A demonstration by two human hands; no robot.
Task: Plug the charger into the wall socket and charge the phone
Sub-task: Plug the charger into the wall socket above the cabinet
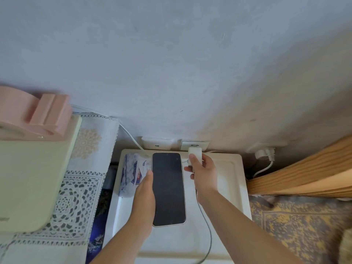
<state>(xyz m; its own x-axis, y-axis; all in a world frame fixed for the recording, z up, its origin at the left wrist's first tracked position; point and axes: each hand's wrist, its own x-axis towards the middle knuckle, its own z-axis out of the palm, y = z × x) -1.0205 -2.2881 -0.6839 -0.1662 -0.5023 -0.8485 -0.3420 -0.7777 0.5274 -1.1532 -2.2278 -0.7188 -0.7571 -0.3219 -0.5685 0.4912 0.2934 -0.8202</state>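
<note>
My left hand (145, 195) holds a phone (168, 188) with a dark screen from its left edge, above a white stool top (228, 180). My right hand (204, 172) grips a white charger block (195, 154) and holds it right against the white wall socket (194, 145) low on the grey wall. I cannot tell if the prongs are in. A grey cable (208, 231) hangs from under my right hand down past my forearm toward the bottom edge.
A second blank wall plate (157, 143) sits left of the socket. Another plug with a white cord (265, 154) is in an outlet at the right, beside a wooden board (304, 172). A plastic bag (132, 174) lies on the stool. A lace-covered table (76, 187) stands left.
</note>
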